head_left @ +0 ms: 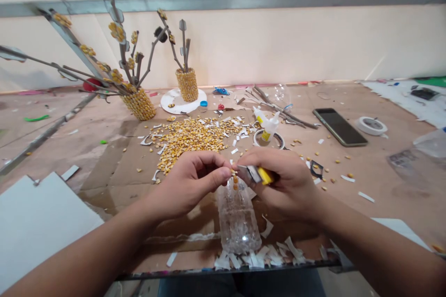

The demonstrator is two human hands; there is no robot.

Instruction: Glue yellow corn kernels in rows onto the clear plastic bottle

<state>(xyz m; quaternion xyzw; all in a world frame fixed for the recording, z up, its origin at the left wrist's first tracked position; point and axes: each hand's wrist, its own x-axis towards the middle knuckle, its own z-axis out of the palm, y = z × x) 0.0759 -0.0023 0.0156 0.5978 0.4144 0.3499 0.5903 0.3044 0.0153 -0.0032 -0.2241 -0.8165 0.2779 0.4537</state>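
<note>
My right hand grips a yellow box cutter, its metal end pointing left toward my other fingertips. Thumb and index finger of my left hand are pinched on a small pale piece that looks like a corn kernel; part of it is hidden. Below both hands a clear plastic bottle lies on the cardboard. A short row of kernels shows at its far end. Just beyond my left hand spreads a pile of loose corn kernels.
Two corn-covered pots with twigs, a larger one and a smaller one, stand at the back left. Small glue bottles, a tape roll and a phone are on the right. White paper strips litter the near edge.
</note>
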